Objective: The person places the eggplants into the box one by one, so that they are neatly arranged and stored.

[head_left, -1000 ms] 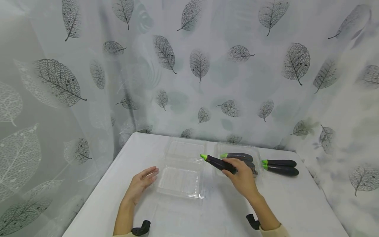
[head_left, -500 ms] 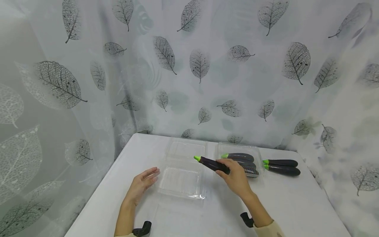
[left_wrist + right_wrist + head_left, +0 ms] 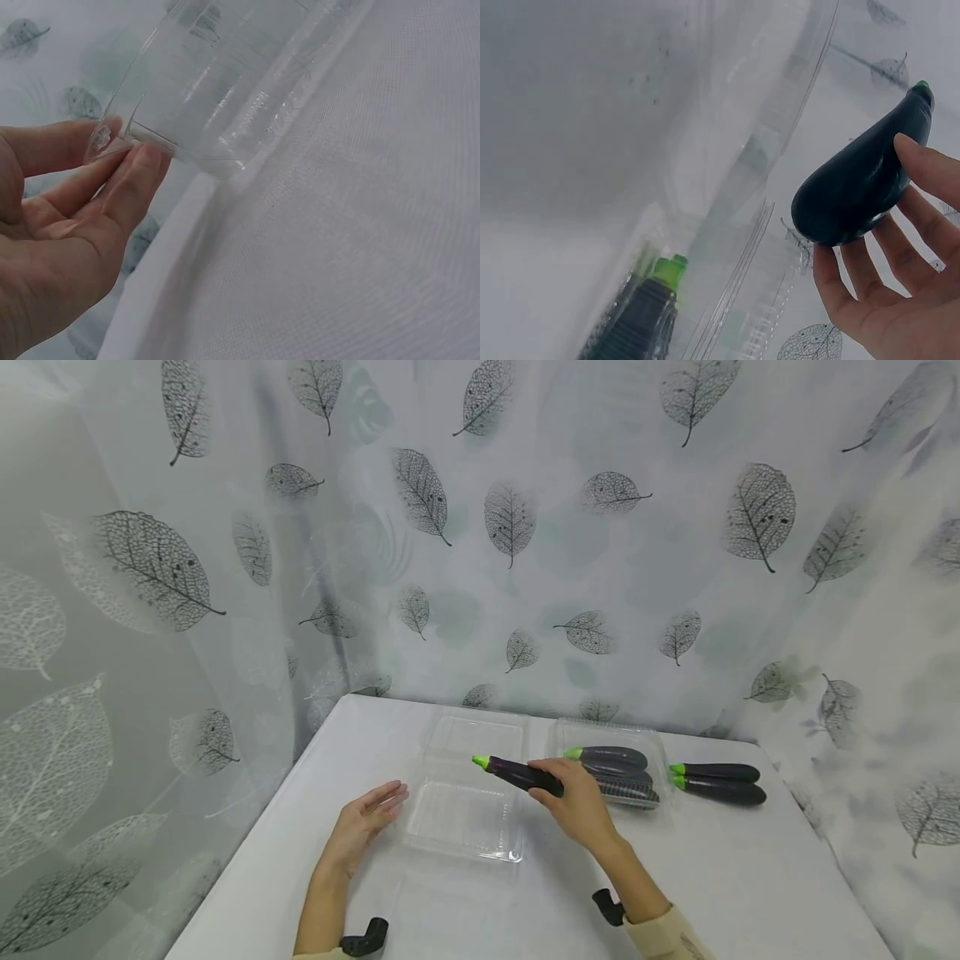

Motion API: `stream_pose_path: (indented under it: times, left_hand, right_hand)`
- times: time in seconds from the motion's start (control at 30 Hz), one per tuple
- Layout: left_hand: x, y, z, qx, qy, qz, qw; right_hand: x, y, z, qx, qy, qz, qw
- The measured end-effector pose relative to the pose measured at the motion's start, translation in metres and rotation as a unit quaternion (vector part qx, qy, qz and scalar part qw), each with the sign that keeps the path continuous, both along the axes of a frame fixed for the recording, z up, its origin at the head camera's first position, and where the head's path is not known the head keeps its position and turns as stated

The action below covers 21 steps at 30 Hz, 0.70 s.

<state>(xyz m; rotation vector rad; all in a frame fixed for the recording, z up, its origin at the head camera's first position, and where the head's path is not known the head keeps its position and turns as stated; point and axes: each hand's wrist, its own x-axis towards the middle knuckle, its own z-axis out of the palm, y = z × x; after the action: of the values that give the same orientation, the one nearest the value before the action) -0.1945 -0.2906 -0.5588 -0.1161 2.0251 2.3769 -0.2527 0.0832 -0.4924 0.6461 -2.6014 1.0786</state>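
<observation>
A dark purple eggplant (image 3: 517, 774) with a bright green stem end hangs above an open clear plastic box (image 3: 457, 850). My right hand (image 3: 576, 803) grips it by its thick end, stem pointing left. In the right wrist view the thumb lies on one side of the eggplant (image 3: 862, 176) and the fingers (image 3: 862, 274) curl under the other. At the box's left side, my left hand (image 3: 358, 833) holds the rim. The left wrist view has the box's corner (image 3: 154, 139) between the thumb and fingers of that hand (image 3: 67, 225).
Behind my right hand, a second clear plastic box (image 3: 606, 725) contains several eggplants (image 3: 615, 758). Two loose eggplants (image 3: 720, 790) lie side by side to its right. A white cloth covers the table (image 3: 712, 877), and a leaf-patterned curtain (image 3: 465, 552) hangs behind it.
My right hand has carried the eggplant leftward, from in front of the filled box to over the right part of the open one. The left hand has stayed at the rim.
</observation>
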Motion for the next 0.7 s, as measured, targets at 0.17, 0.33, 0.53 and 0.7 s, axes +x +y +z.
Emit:
stream_pose_path:
  times: [0.17, 0.33, 0.53, 0.7]
  left_hand:
    - [0.001, 0.001, 0.001, 0.018, -0.002, 0.004, 0.9998]
    - [-0.001, 0.000, 0.000, 0.030, -0.006, 0.008, 0.9995]
    - [-0.001, -0.001, -0.001, 0.039, -0.006, 0.010, 0.9992]
    - [-0.001, -0.002, 0.000, 0.054, -0.006, 0.006, 0.9985]
  right_hand:
    - [-0.004, -0.012, -0.002, -0.005, -0.009, 0.014, 0.9999]
    - [-0.008, -0.023, -0.006, -0.007, -0.007, 0.027, 0.9996]
    - [-0.013, -0.035, -0.011, 0.001, -0.014, 0.032, 0.9994]
    - [-0.016, -0.043, -0.013, 0.002, -0.017, 0.035, 0.9992]
